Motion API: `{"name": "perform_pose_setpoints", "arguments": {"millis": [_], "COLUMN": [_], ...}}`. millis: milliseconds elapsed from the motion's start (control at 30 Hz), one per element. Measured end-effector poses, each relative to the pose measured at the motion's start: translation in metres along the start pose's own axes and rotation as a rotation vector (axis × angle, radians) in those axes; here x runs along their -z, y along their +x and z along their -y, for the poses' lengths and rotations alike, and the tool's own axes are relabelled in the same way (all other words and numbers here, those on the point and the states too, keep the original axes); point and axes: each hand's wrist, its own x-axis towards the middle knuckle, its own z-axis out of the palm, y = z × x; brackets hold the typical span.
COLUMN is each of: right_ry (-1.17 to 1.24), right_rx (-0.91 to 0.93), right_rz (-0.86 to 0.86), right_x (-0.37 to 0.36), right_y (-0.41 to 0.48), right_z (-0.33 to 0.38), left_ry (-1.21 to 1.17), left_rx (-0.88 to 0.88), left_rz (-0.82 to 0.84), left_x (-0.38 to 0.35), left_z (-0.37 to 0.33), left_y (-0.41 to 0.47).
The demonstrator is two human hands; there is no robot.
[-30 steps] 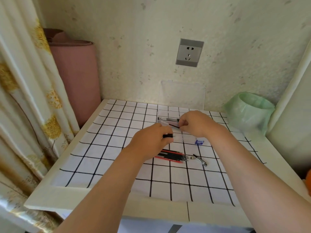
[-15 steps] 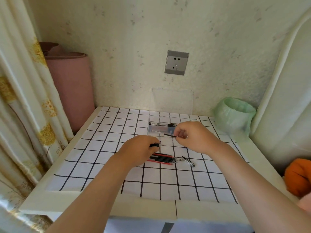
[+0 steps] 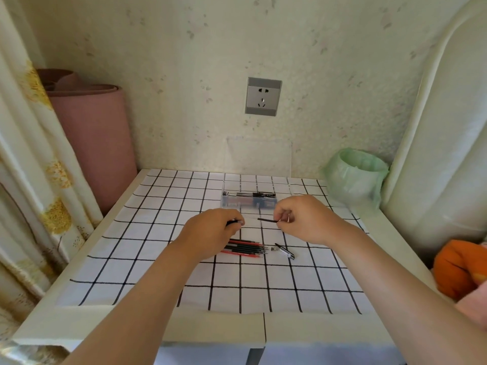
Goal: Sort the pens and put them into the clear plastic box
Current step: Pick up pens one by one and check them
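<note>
Over the grid-patterned tablecloth (image 3: 147, 259) at mid-frame, our left hand (image 3: 210, 234) pinches a black pen part (image 3: 233, 222) and our right hand (image 3: 305, 219) pinches a thin black refill (image 3: 267, 220), both knuckles-up. Open cloth fills the lower frame. The clear plastic box (image 3: 249, 204), with pens inside, lies just above the hands, and the red and black pens (image 3: 246, 248) lie just below them. A second ago the two pieces nearly met; now a gap shows.

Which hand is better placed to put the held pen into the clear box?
Probably the right hand: it pinches one end of the pen just in front of the clear plastic box. The left hand grips the other end, farther from it.
</note>
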Motion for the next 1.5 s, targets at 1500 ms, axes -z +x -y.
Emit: {"name": "perform_pose_setpoints", "arguments": {"millis": [1500], "right_ry": [0.031], "right_rx": [-0.027], "right_rz": [0.012], "right_x": [-0.013], "right_y": [0.003], "right_z": [0.012], "left_ry": [-0.011], "left_rx": [-0.004], "left_rz": [0.030], "left_x": [-0.004], "left_z": [0.002], "left_y": [0.001]}}
